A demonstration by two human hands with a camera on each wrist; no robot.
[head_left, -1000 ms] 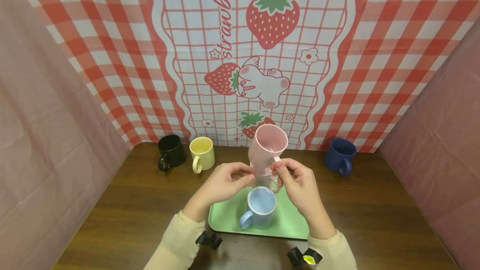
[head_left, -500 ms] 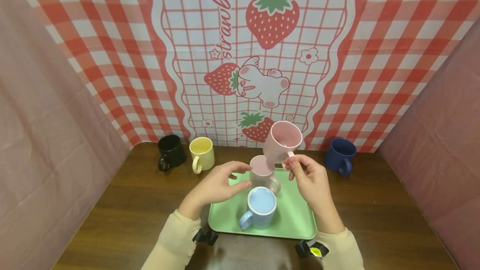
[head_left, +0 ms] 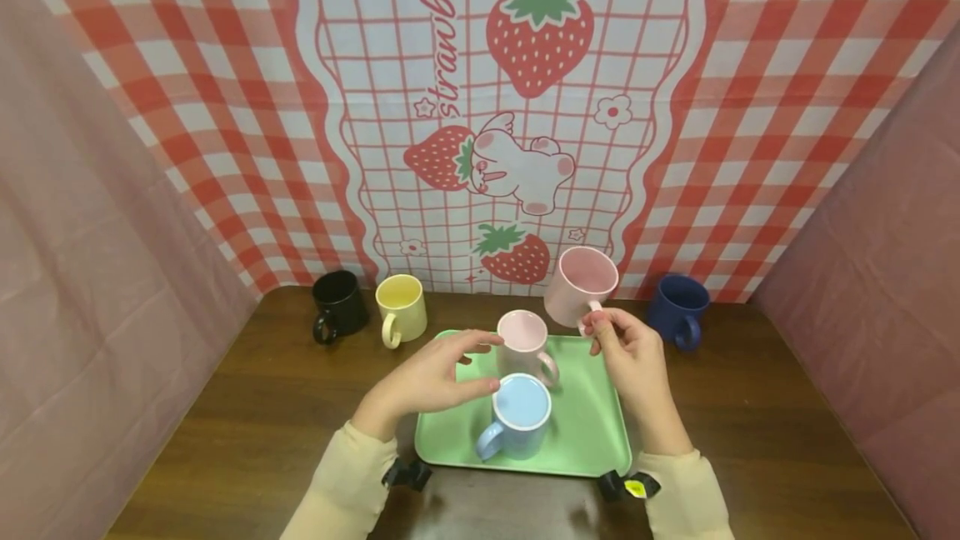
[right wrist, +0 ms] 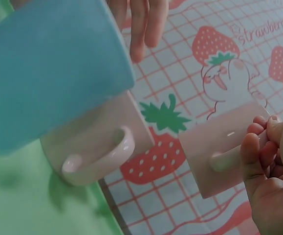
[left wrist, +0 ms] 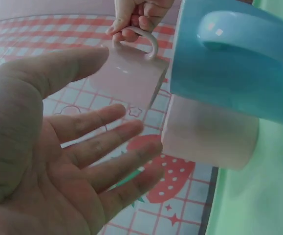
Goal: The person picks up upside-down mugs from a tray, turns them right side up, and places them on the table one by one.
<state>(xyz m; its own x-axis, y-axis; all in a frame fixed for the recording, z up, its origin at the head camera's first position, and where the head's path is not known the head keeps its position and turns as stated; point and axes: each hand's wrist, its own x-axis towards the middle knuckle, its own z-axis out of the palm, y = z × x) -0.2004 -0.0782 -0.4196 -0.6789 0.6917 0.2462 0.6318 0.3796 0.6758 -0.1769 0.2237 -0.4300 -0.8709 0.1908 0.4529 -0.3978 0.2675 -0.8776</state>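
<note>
My right hand (head_left: 633,365) pinches the handle of a pink mug (head_left: 573,298), held up over the back right of the green tray (head_left: 592,432). In the right wrist view the fingers and thumb close on that handle. A second pink mug (head_left: 517,352) stands on the tray with its handle to the right. In front of it is a light blue mug (head_left: 521,432), handle toward the front left. My left hand (head_left: 427,377) hovers left of these two mugs, fingers spread and thumb apart, holding nothing; the left wrist view shows its bare palm (left wrist: 58,171).
On the wooden table (head_left: 262,415), a black mug (head_left: 339,307) and a yellow mug (head_left: 402,311) stand at the back left. A dark blue mug (head_left: 678,311) is at the back right. Behind the table hangs a red-and-white strawberry cloth (head_left: 525,165), with pink curtains (head_left: 97,273) at both sides.
My right hand has moved the held pink mug right, away from above the pink mug on the tray. My left hand has drawn slightly left and its fingers have opened wider.
</note>
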